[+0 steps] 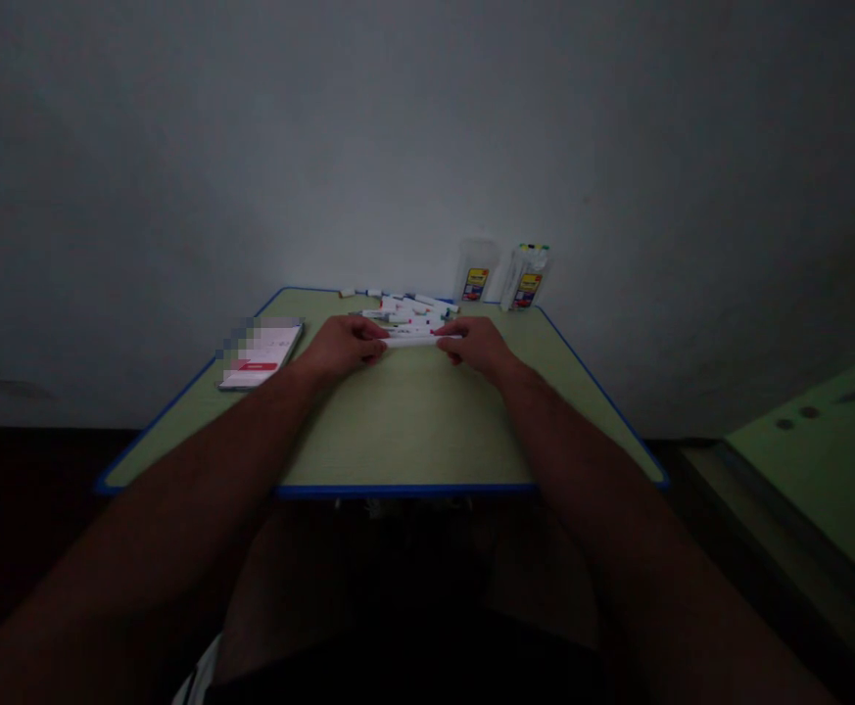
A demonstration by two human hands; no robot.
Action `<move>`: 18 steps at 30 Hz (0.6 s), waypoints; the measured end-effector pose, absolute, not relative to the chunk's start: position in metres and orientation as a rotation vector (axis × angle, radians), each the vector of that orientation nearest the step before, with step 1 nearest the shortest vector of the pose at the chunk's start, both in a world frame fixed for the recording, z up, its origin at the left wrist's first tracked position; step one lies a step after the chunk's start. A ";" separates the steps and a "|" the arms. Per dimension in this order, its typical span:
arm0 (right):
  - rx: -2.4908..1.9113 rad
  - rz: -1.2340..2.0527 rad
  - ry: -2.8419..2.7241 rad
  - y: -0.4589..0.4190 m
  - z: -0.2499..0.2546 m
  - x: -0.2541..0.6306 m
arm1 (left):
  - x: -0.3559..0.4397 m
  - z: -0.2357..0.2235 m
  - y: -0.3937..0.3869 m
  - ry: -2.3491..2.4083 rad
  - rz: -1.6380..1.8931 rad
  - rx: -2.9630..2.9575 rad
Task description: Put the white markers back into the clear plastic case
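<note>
The left hand (pixel 354 345) and right hand (pixel 472 343) have their fingertips closed on opposite ends of a white pen (pixel 412 342) at the middle of the table's (pixel 412 421) far half. An uneven pinch could let the smooth, round barrel slip and roll; a forward nudge could scatter the slim pens (pixel 421 306) heaped just beyond. Past those stand two clear, plastic-looking boxes (pixel 477 259); a flat phone (pixel 261 354) lies left.
</note>
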State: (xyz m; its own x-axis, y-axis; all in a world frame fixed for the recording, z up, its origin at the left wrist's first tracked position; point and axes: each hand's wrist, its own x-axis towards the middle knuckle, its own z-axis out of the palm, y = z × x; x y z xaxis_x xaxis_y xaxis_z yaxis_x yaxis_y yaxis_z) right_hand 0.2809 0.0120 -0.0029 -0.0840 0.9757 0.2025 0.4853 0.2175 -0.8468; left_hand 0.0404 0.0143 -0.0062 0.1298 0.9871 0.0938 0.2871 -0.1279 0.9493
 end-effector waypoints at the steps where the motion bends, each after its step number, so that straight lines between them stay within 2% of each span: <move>1: -1.376 0.783 -1.689 0.012 -0.003 0.281 | 0.040 -0.006 0.015 1.282 1.056 1.563; 9: -1.296 0.878 -1.668 0.013 -0.005 0.283 | 0.043 -0.005 0.011 1.323 1.060 1.642; 18: -1.324 0.789 -1.700 0.012 -0.002 0.283 | 0.052 -0.004 0.006 1.376 1.123 1.643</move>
